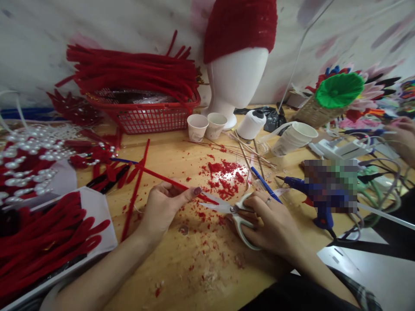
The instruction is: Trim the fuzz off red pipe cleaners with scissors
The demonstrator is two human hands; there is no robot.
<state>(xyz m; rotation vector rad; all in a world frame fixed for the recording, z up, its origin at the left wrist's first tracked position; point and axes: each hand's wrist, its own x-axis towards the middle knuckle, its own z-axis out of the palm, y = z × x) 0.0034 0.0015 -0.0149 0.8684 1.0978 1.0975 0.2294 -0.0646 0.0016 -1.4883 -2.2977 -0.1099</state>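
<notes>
**Trimming a Red Strip with Scissors**

A red strip (158, 176) is being pinched between the thumb and fingers of the left hand (162, 205), near one end. Scissors (238, 210) are being gripped by the right hand (270, 216), with the handles spread and the blades parted. The strip's end is being presented at the blades, between the two hands; whether it is being touched by an edge cannot be told.

Trimming is judged to be the step being performed, red fluff (227, 177) being strewn over the table (142, 285) just beyond the hands.

Good practice, by judgement: firm control is being favoured by the short free length past the thumb. Care is being demanded by the thumb's closeness to the blade tips. An even outline is being favoured by small snips, the strip being turned between cuts; overcutting is being risked by deep strokes. Snagging is being risked by a second strip (132, 203), which is being crossed by the held one left of the left hand.

Markings: faint print is being carried by the cups (197, 129) beyond the hands, but no words are being made out. No brand is being shown legibly on the scissors, the pen (266, 185) beside the right hand, or the partly pixelated glue gun (296, 185) to its right.
</notes>
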